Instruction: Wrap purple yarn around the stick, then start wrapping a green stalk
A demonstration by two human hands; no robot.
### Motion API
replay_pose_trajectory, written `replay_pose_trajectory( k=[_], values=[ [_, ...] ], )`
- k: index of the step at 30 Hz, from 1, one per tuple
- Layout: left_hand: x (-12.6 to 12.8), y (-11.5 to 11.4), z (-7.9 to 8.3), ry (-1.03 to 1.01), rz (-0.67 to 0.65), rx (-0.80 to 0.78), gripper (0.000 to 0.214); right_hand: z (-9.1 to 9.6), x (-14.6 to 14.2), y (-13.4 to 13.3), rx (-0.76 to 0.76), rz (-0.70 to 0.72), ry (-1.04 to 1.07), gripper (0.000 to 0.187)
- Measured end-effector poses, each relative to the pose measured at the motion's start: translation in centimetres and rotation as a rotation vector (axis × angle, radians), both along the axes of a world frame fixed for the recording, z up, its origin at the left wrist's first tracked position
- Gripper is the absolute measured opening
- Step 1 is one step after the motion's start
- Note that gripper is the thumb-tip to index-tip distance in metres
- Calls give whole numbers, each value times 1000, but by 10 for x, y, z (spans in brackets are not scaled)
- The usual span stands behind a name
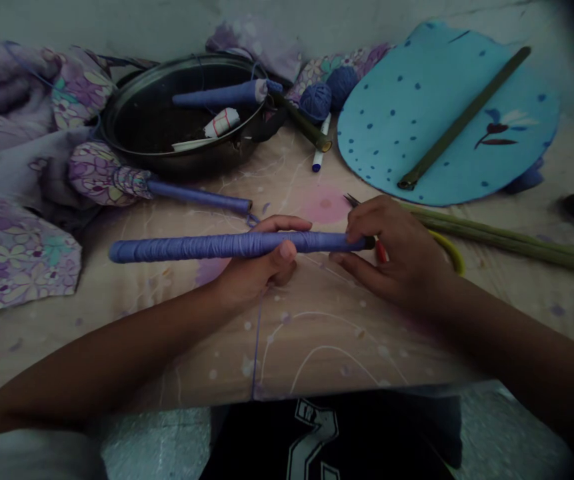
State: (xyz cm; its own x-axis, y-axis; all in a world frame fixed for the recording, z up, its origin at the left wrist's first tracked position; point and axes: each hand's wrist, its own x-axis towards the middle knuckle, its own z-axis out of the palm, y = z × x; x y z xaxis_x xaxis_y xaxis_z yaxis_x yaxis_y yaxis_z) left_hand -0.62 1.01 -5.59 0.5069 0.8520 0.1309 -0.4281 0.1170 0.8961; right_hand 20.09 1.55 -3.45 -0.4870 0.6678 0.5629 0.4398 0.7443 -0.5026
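Note:
A stick wrapped in blue-purple yarn (pixel 191 247) lies level across both hands above the table. My left hand (pixel 267 260) is closed round its middle, thumb on the near side and fingers behind. Fingers and thumb of my right hand (pixel 391 250) pinch the right end, where a dark bare tip (pixel 369 243) pokes out. From below my left hand a strand of yarn (pixel 257 340) runs down over the table edge. Scissors with red and yellow handles (pixel 453 252) lie partly hidden behind my right hand, their points showing beyond it.
Behind stands a dark pan (pixel 141 127) holding a yarn-wrapped cone. Floral cloth (pixel 21 247) heaps at left, beside another wrapped stick (pixel 201 196). Two yarn balls (pixel 315 101), a marker (pixel 319 159) and a blue mat (pixel 381 133) bearing a green stick (pixel 467 117) lie farther back. Green stalks (pixel 517 243) extend right.

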Motion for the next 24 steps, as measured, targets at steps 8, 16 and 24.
replay_pose_trajectory(
  k=[8,16,24],
  values=[
    [0,-1,-1,17,18,17,41,10,0,0,-976,125,193,37],
    [-1,-3,-2,54,21,-26,51,-1,-2,-1,-409,20,235,14],
    [-1,1,-3,3,-7,-45,41,4,1,2,-412,55,-10,15]
  ],
)
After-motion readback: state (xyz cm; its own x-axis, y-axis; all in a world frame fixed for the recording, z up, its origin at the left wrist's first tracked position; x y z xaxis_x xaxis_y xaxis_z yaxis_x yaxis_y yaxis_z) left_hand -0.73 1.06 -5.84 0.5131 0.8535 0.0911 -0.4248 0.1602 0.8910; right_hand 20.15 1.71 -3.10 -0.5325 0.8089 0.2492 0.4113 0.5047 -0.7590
